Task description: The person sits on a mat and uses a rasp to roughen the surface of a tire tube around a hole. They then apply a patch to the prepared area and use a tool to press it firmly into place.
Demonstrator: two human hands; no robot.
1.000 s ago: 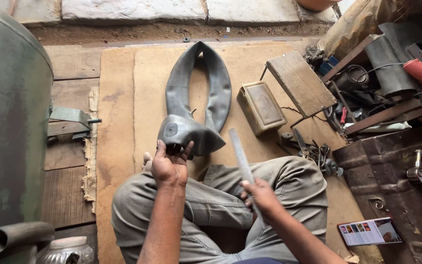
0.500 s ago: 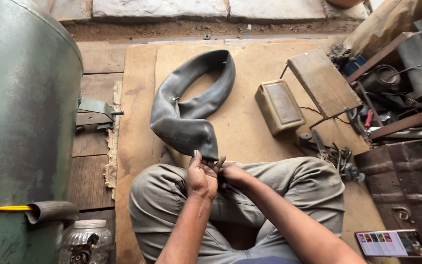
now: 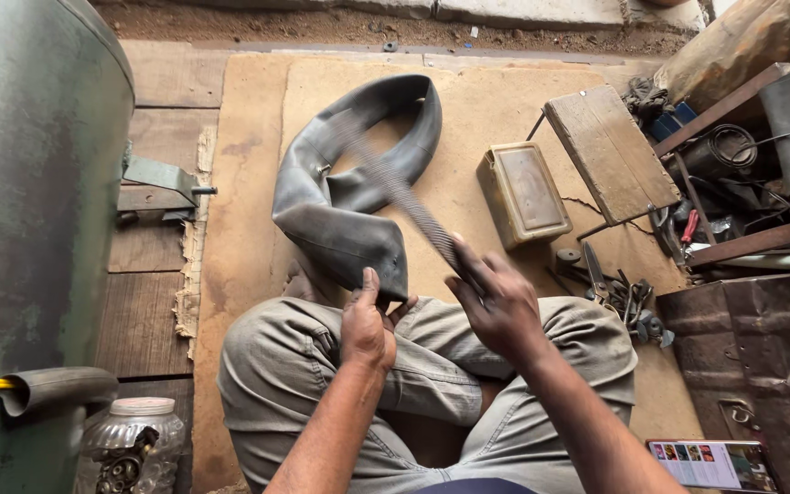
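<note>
A black rubber inner tube (image 3: 340, 197) lies folded on a tan mat (image 3: 249, 183), its near fold resting on my knee. My left hand (image 3: 366, 322) pinches that near fold, thumb on top. My right hand (image 3: 496, 302) grips a long flat metal file (image 3: 404, 201), blurred with motion and pointing away over the tube. I sit cross-legged in grey trousers (image 3: 294, 366).
A large green metal tank (image 3: 29, 183) fills the left. A glass jar (image 3: 134, 448) stands beside it. A small tan box (image 3: 525, 194) and wooden board (image 3: 610, 151) lie right of the tube. Loose tools (image 3: 619, 293) and scrap crowd the right edge.
My right hand has swung the file from beside the tube fold up and out over the tube. My left hand still pinches the fold. The view has shifted left.
</note>
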